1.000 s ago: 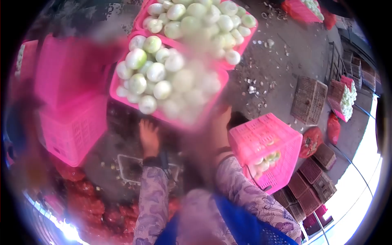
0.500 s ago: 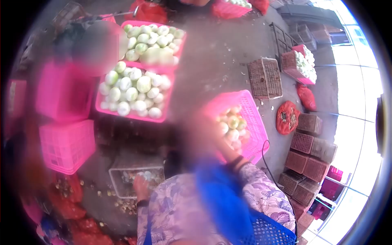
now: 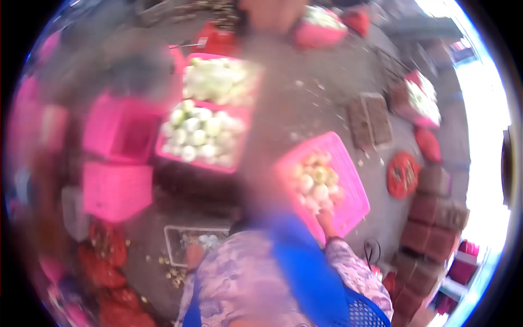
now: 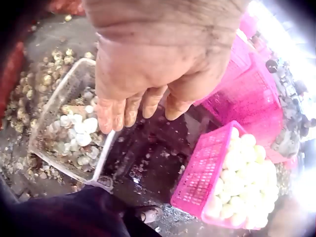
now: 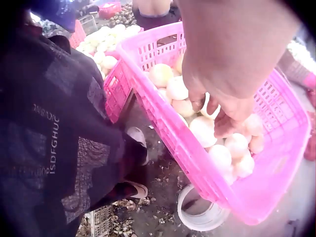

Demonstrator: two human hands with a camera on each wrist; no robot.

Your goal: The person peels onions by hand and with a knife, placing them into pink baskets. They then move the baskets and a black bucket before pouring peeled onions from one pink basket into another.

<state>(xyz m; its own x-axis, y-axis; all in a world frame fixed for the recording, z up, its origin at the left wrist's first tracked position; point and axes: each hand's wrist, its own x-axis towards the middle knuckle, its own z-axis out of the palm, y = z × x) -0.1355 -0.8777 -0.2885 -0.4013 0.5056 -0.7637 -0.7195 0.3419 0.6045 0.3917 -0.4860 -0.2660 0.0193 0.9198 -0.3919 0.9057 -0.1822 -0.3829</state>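
Note:
In the left wrist view my left hand (image 4: 160, 54) hangs palm down, fingers loosely extended and holding nothing, beside and partly above a pale crate (image 4: 101, 165) with white pieces (image 4: 81, 131) inside. The head view has this hand (image 3: 194, 255) low at the same crate. My right hand (image 5: 232, 74) reaches into a tilted pink crate (image 5: 180, 150) of peeled onions (image 5: 219, 157); its fingers curl round one onion (image 5: 211, 110), partly hidden by them. From the head view, the right hand (image 3: 326, 220) is at the onions' near side.
Two pink crates full of onions (image 3: 199, 133) stand left of centre, near stacked pink crates (image 3: 117, 191). Red net bags (image 3: 403, 174) and brown crates (image 3: 430, 237) are at the right. A white bucket (image 5: 202, 217) sits below the tilted crate. Scraps litter the floor (image 4: 49, 37).
The head view has swung toward the right-hand pink crate. My right hand has moved from beside the full crates into the onions there. The left hand has come down to the pale crate.

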